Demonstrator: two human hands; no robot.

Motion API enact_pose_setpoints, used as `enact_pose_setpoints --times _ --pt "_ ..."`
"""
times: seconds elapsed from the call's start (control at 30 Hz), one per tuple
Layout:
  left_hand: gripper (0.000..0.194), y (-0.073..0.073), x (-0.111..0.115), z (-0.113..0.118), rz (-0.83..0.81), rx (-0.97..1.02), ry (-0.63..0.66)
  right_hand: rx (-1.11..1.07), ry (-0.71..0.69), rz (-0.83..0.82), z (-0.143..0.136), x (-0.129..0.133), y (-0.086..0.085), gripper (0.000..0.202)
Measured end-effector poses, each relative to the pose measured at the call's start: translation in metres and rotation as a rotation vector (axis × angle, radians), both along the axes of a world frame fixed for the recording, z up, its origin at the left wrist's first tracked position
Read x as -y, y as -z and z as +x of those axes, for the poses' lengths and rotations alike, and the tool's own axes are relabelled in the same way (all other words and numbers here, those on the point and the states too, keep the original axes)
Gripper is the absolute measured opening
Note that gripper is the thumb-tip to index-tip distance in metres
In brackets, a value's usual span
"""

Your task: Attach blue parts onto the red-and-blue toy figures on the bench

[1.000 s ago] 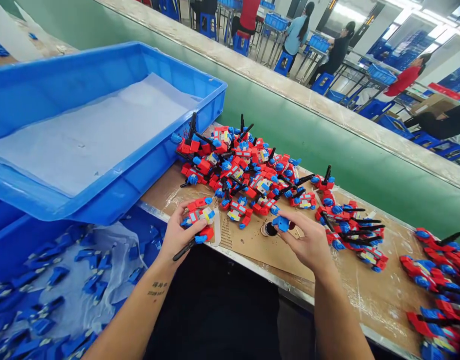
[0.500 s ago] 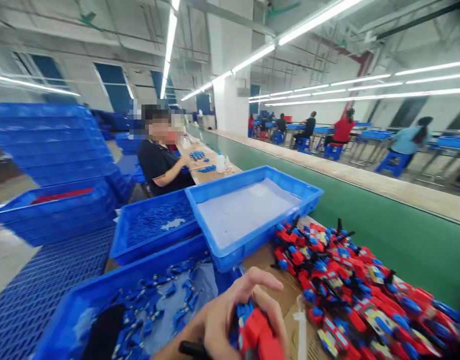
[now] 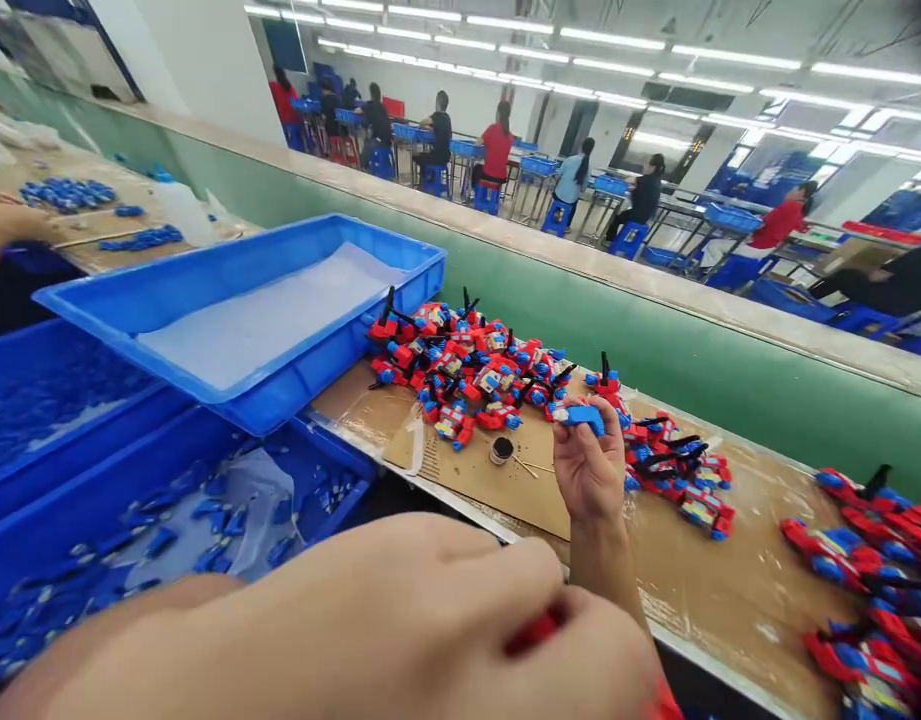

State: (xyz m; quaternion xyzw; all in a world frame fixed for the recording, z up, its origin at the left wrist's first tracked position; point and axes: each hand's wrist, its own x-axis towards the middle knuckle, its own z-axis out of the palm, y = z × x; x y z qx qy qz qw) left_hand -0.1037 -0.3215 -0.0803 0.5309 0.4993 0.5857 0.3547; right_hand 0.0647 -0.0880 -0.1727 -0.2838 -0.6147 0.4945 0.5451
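My left hand (image 3: 430, 610) fills the lower middle, close to the camera, with its fingers curled round a red toy figure (image 3: 533, 632). Most of that figure is covered by the fingers. Further out, my right hand (image 3: 591, 465) is raised over the bench, pinching a small blue plastic part (image 3: 580, 416) between thumb and fingers. Behind it lies a heap of red and blue toy robot figures (image 3: 490, 375) with black pieces sticking up. A small pot of dark stuff (image 3: 501, 450) stands on the cardboard (image 3: 531, 500), a thin stick (image 3: 533, 465) beside it.
A blue tray (image 3: 422, 265) lined with white sheet stands at the left of the bench. Below it, a blue bin (image 3: 355, 490) holds loose blue parts (image 3: 160, 540). More figures (image 3: 857, 560) lie at right. A green belt (image 3: 700, 400) runs behind; a co-worker's arm (image 3: 6, 225) shows far left.
The view has swung right and down. My right hand has come into view with the blue part. My left hand, still round the red figure, now appears larger and nearer the camera.
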Motion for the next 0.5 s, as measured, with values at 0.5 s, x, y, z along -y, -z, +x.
enact_pose_setpoints --times 0.5 --pt "0.072 0.038 -0.082 -0.042 0.053 -0.715 0.417 0.079 0.016 0.057 -0.011 0.058 0.005 0.034"
